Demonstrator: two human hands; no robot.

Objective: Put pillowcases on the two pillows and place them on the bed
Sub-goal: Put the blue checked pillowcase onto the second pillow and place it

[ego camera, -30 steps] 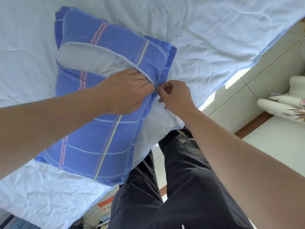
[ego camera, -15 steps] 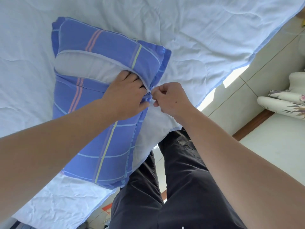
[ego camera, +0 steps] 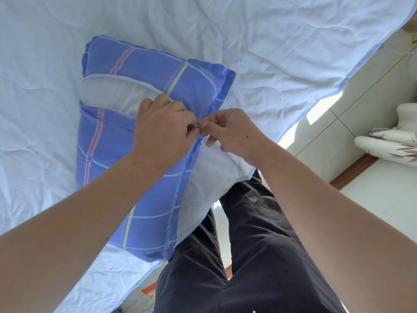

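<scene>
Left hand and right hand met fingertip to fingertip, both pinching the pillowcase edge; white pillow showed beyond left hand.

Both bare forearms reaching forward, left hand and right hand meeting fingertip to fingertip, fingers curled in pinches.

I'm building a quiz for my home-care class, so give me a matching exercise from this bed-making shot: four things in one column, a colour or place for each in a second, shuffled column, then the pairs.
Things
1. pillowcase
2. pillow
3. trousers
4. floral cushion

Descriptions
A. black, at the bed's near edge
B. white, showing through an open slit
C. blue with pink and yellow stripes
D. off the bed, far right

Pairs: 1-C, 2-B, 3-A, 4-D
</scene>
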